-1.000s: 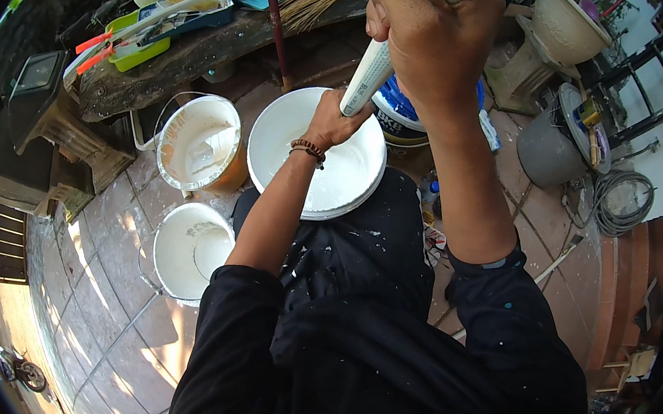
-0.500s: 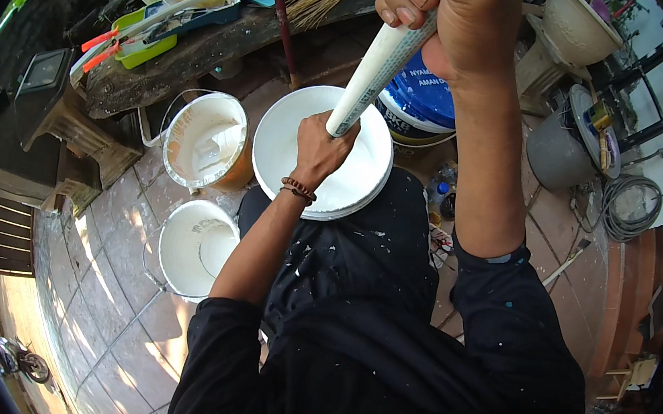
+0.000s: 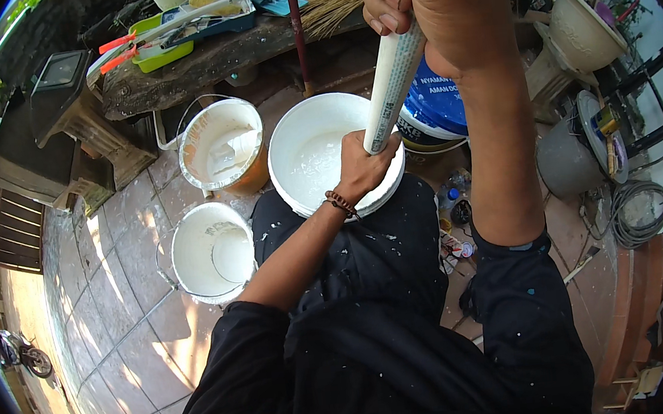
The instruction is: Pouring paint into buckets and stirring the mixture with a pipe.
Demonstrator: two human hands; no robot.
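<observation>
A white plastic pipe (image 3: 392, 79) slants down into a large white bucket (image 3: 282, 181) between my knees. High on the pipe, my right hand (image 3: 444, 13) is closed round it, fingers wrapped. Lower down, over the bucket's right side, my left hand (image 3: 367, 164) is closed round the same pipe; a beaded bracelet is on that wrist. White liquid (image 3: 314, 159), which looks like paint, lies in the bucket. The pipe's lower end is hidden behind my left hand.
To the left stand a paint-streaked bucket (image 3: 197, 169) and a white bucket (image 3: 183, 255). A blue-lidded paint pail (image 3: 435, 103) stands right of the large bucket. Bottles (image 3: 450, 198) lie by my right leg. A wooden bench (image 3: 142, 93) holds trays and tools; coiled cable (image 3: 639, 215) is far right.
The pipe has swung steeper. My left hand has moved right and slightly nearer me, while my right hand has shifted a little left. The whole view has also shifted slightly.
</observation>
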